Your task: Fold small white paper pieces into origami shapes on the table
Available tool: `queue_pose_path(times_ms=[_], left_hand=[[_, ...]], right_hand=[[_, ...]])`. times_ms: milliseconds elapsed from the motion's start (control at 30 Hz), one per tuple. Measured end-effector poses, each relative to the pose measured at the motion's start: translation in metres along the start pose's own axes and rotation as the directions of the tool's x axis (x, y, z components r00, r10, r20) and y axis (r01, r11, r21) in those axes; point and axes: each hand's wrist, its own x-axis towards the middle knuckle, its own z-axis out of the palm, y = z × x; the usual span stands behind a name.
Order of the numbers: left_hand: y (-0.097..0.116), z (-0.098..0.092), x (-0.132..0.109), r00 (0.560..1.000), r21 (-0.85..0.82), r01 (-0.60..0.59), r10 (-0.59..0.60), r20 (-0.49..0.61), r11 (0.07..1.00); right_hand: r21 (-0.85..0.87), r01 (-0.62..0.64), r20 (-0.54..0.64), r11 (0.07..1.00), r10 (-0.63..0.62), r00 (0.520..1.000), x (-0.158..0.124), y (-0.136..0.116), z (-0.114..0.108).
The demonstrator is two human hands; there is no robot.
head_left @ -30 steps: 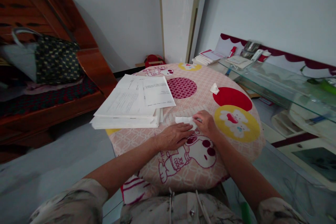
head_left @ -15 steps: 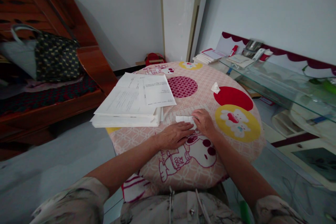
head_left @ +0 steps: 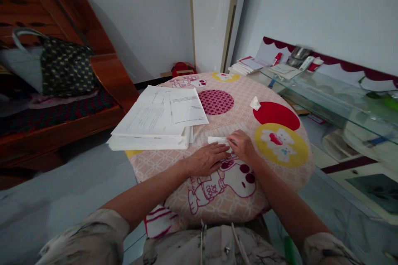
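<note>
A small folded strip of white paper point(head_left: 217, 139) lies on the round table's patterned cloth point(head_left: 174, 182). My left hand point(head_left: 207, 159) rests flat with its fingers stretched out over the strip's near edge. At the strip's right end, the fingers of my right hand point(head_left: 243, 145) are bent and pressed together on the paper. Part of the strip is hidden under both hands. Left of them stands a thick stack of printed paper sheets point(head_left: 149, 118), with one sheet lying askew on top. A crumpled white piece of paper point(head_left: 255, 103) sits beyond my right hand.
A glass shelf unit point(head_left: 336, 99) stands along the right, bearing papers, a metal container point(head_left: 301, 52) and a cup point(head_left: 316, 64). Behind the table are a tall white air conditioner point(head_left: 212, 20) and a red bag point(head_left: 183, 68). At left is a wooden bench point(head_left: 108, 74) with a dotted bag point(head_left: 66, 68).
My right hand's fingertips have shifted slightly left along the paper strip. My left hand stays in place, and the stack of sheets has not moved.
</note>
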Motion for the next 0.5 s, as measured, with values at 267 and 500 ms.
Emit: queue_pose_path(times_ms=[267,500], left_hand=[[0.000,0.000,-0.001,1.000,0.057,-0.004,0.002,0.021,0.998],[0.004,-0.002,0.000,1.000,0.073,-0.021,0.021,-0.002,0.997]], right_hand=[[-0.011,0.077,0.051,0.997,-0.077,0.996,-0.005,-0.005,-0.005],[-0.158,0.167,0.156,0.973,-0.142,0.977,-0.011,-0.008,-0.007]])
